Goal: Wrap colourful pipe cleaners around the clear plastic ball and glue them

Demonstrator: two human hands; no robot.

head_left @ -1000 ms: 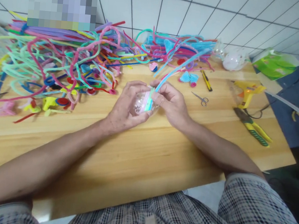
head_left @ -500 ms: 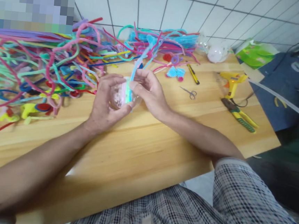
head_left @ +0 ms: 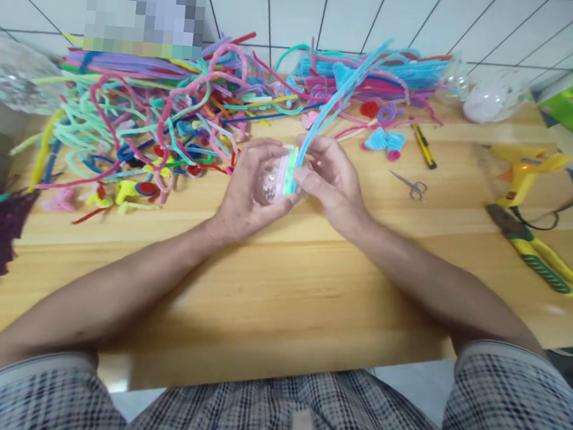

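Observation:
Between my hands is a clear plastic ball [head_left: 268,181] with bits visible inside. Bands of lilac, green and blue pipe cleaner run around its middle. My left hand [head_left: 249,188] wraps the ball's left side, thumb along the lower edge. With thumb and fingers, my right hand [head_left: 332,185] pinches the blue pipe cleaners [head_left: 328,111] at the ball's right side. Their long free ends rise up and to the right, toward the back of the table. The right fingertips are partly hidden behind the ball.
A heap of coloured pipe cleaners [head_left: 139,122] covers the back left. To the right lie small scissors [head_left: 412,186], a yellow cutter knife [head_left: 423,145], a glue gun [head_left: 521,168] and pliers [head_left: 529,246]. Clear balls [head_left: 487,99] stand by the tiled wall. A purple fringed piece [head_left: 1,233] lies at left.
The camera view has swung left, so everything sits farther right in the picture. Both hands keep hold of the ball and blue pipe cleaners, with little visible change in grip.

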